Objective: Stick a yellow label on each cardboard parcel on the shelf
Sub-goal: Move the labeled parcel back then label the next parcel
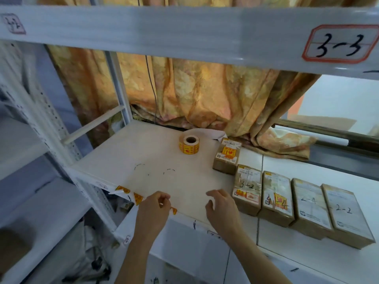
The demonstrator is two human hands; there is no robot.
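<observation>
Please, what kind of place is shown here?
Probably a parcel storage or pickup room: white metal shelving with a handwritten "3-3" tag, numbered cardboard parcels, and a roll of yellow labels.

Wide bare stretch across the left and middle of the shelf [127,160], open from the front edge to the back. Label roll [189,144] alone toward the rear, room all around it. Right side blocked by a row of five cardboard parcels [276,193] set tight side by side, no gap for fingers between them. Overhead, upper shelf beam [184,35] capping the reach from above. Curtain [205,95] closing off the back, its folds spilling onto the shelf behind the rear parcel. Upright post [61,136] bounding the left end.
</observation>
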